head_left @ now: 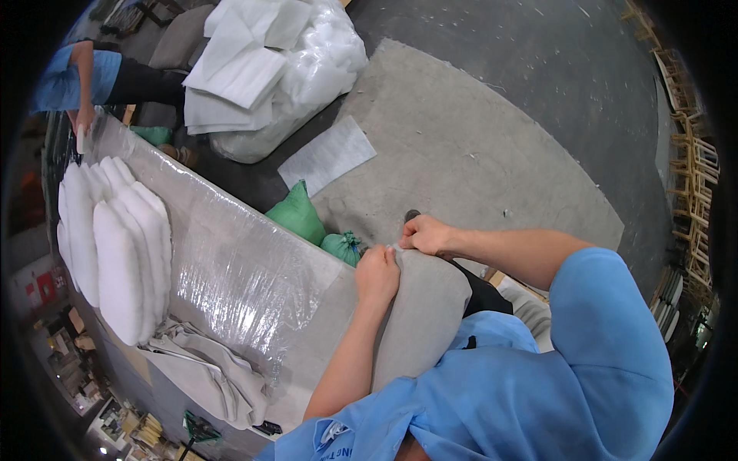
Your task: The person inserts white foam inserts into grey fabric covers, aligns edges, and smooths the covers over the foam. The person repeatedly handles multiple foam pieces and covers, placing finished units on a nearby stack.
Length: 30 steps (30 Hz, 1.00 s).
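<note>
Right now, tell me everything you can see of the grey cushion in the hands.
The grey cushion is a stuffed, soft-looking fabric cover, plain grey with rounded corners. It stands on edge, leaning against the person's body beside the plastic-wrapped table. Both hands grip its top edge: the left hand pinches the near corner, the right hand pinches next to it, where a bit of white filling shows between them. Its lower part is hidden behind the blue shirt. Whether that edge is open or closed cannot be told.
</note>
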Motion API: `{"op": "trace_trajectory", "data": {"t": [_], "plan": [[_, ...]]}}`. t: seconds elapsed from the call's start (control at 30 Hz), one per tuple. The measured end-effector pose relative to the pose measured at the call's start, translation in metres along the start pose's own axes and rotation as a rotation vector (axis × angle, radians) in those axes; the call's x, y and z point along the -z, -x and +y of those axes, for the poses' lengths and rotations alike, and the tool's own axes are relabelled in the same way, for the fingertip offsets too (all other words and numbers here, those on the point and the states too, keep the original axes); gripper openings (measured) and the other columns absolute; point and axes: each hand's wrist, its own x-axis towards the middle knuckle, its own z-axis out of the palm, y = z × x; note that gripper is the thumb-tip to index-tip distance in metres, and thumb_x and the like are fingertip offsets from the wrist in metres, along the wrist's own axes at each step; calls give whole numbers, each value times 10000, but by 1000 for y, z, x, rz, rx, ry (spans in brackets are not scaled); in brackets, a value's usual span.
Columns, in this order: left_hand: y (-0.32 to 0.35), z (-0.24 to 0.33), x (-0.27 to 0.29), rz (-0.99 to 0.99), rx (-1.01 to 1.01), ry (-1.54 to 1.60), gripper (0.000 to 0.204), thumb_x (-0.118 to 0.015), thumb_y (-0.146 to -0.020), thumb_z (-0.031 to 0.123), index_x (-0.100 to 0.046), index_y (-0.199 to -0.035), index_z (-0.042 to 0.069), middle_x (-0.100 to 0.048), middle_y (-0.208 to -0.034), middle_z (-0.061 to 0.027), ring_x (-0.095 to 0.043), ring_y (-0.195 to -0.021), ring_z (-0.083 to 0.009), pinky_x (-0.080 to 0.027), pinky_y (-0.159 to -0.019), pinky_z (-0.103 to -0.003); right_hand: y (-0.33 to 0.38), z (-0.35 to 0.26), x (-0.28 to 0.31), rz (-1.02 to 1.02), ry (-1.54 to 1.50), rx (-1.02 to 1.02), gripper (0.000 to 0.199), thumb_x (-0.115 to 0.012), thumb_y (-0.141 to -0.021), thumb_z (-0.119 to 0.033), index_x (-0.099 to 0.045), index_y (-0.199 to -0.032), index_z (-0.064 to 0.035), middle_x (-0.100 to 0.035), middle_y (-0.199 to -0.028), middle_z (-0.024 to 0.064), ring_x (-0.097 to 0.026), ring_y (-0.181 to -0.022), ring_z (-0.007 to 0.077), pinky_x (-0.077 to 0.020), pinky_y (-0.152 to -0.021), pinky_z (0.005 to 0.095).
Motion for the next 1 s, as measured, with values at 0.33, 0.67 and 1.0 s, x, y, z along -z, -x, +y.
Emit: {"op": "trace_trajectory", "data": {"t": [0.33, 0.67, 1.0], "plan": [[-22, -13, -20, -136, 93, -7, 358, -567, -1030, 277, -699, -907, -32, -710, -971, -276, -676, -959, -474, -515, -871, -554, -32, 18, -10, -88, -484, -377, 87, -766, -920, -42, -734, -963, 26, -713, -883, 136, -682, -763, 240, -578, -651, 457], [-8, -23, -13, 35, -14, 168, 241, -631, -1006, 198, -686, -919, -21, -668, -904, -223, -649, -882, -431, -513, -829, -513, -27, 31, 3, -301, -567, -210, 154, -792, -951, -130, -759, -999, 11, -714, -860, 48, -645, -747, 122, -527, -605, 320], [21, -12, 14, 198, -183, 303, 160, -688, -987, 164, -691, -1007, 6, -634, -894, -145, -621, -825, -356, -501, -768, -447, -6, 5, 12, -201, 67, 380, 223, -787, -948, -207, -747, -931, 12, -722, -823, 58, -631, -757, 127, -520, -684, 330]]}}
